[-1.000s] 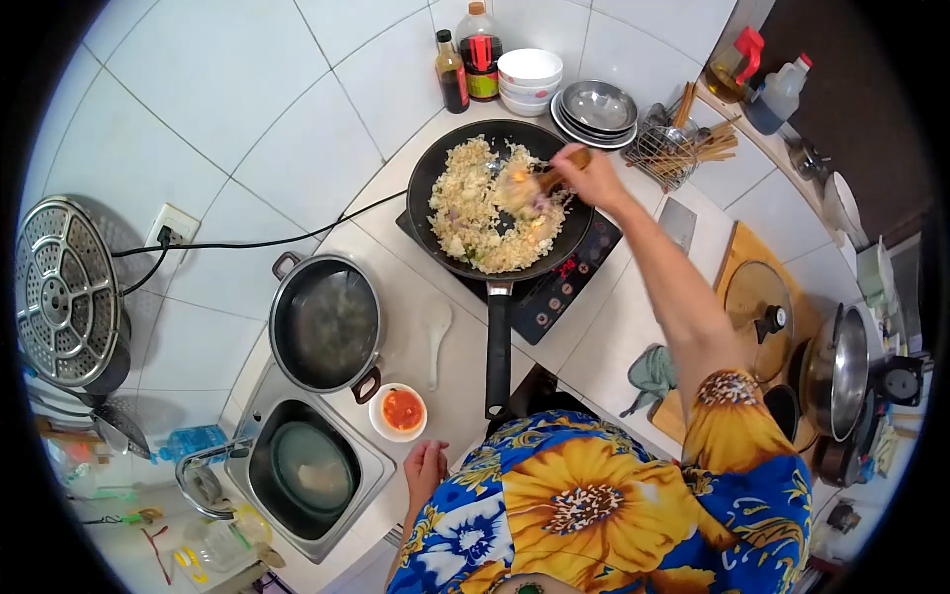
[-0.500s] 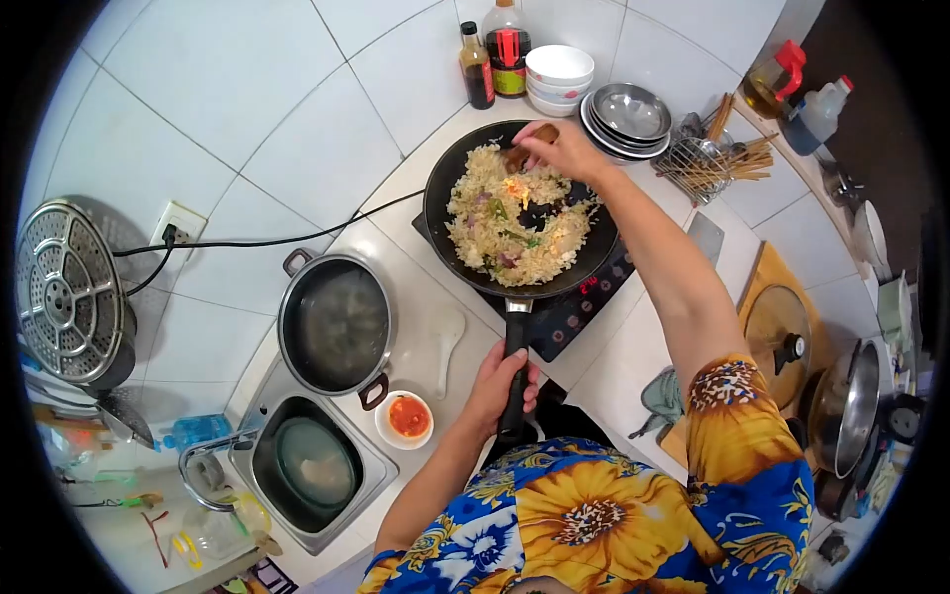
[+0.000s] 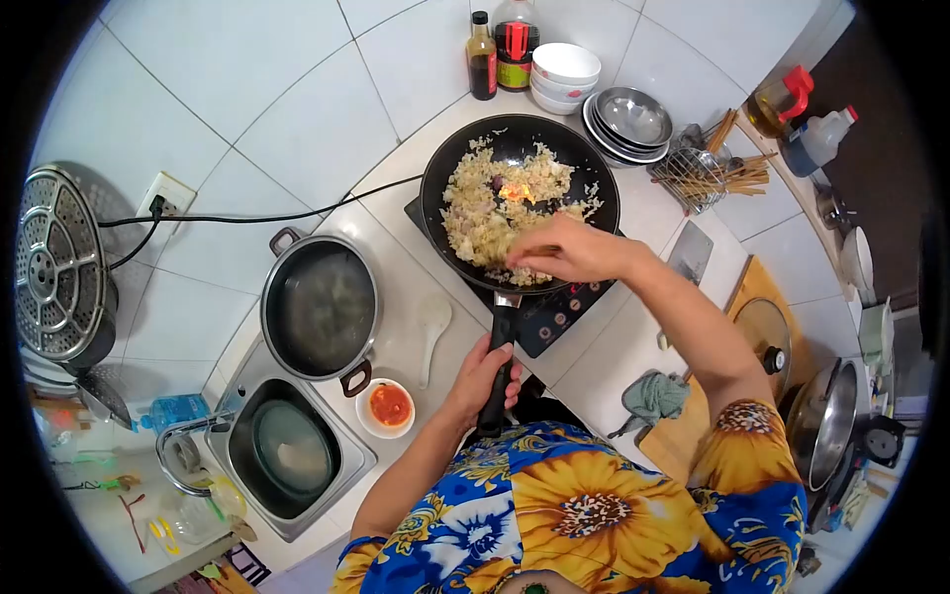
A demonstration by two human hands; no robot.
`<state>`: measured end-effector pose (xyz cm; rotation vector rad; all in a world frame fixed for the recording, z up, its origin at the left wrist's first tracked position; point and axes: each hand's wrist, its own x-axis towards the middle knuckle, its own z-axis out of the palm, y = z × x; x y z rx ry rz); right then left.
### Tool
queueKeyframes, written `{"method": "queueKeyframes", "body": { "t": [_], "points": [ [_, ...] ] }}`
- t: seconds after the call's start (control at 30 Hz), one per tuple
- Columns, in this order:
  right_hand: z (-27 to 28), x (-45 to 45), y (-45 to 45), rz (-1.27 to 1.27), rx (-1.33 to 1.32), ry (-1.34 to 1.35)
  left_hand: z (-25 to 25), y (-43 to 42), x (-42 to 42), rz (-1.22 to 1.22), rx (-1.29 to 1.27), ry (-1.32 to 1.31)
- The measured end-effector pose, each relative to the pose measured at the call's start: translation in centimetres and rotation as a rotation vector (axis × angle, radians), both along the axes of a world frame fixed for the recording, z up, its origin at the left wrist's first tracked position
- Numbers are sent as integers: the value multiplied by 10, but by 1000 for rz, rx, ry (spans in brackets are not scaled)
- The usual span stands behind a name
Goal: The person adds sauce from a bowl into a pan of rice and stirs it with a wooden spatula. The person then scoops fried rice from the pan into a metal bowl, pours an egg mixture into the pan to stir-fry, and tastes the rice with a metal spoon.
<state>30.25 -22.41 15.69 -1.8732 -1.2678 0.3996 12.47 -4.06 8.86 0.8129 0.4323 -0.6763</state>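
Observation:
My left hand [image 3: 483, 380] is wrapped round the black handle of a frying pan [image 3: 604, 163]. The pan stands on an induction cooker [image 3: 560, 322] and holds fried rice [image 3: 467, 213] with an orange-red dab of sauce [image 3: 516, 191] near its middle. Over the near side of the pan, my right hand [image 3: 574, 247] is closed on a brown wooden spatula [image 3: 534, 252], mostly hidden by my fingers and the rice.
Left of the cooker are a pot of water [image 3: 322, 307], a white spoon [image 3: 432, 332], a bowl of red sauce [image 3: 386, 406] and a sink [image 3: 341, 460]. Bottles [image 3: 482, 64], bowls [image 3: 564, 64] and a chopstick rack [image 3: 693, 178] stand behind. A green cloth [image 3: 655, 396] lies right.
My right hand has moved with the spatula from the far side of the pan to the near side. The rice has shifted, baring the far pan bottom. My left hand keeps its grip.

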Motion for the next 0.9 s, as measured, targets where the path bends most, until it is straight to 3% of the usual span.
{"method": "queueKeyframes", "body": {
  "t": [0.17, 0.2, 0.33, 0.43, 0.57, 0.67, 0.83, 0.9],
  "points": [
    [-21, 59, -8, -248, 10, -268, 0, 4, 1, -14, 2, -8],
    [-16, 66, -13, -381, 5, -101, 0, 3, 3, -16, -7, -12],
    [-35, 92, -23, -633, 95, -12, 0, 3, 2, -6, 30, 5],
    [-30, 65, -11, -454, -3, -161, -2, 3, 2, 4, 0, 12],
    [-13, 10, 2, -198, 25, -68, -3, 3, 1, -16, -1, 5],
    [-6, -2, -9, -188, -9, 137, -5, 6, 2, -9, -3, 6],
    [-14, 29, -37, -449, -14, -29, -6, 8, 3, -19, -11, 2],
    [-12, 16, -29, -480, 5, 61, -5, 9, 3, -20, 1, -5]
  ]
}}
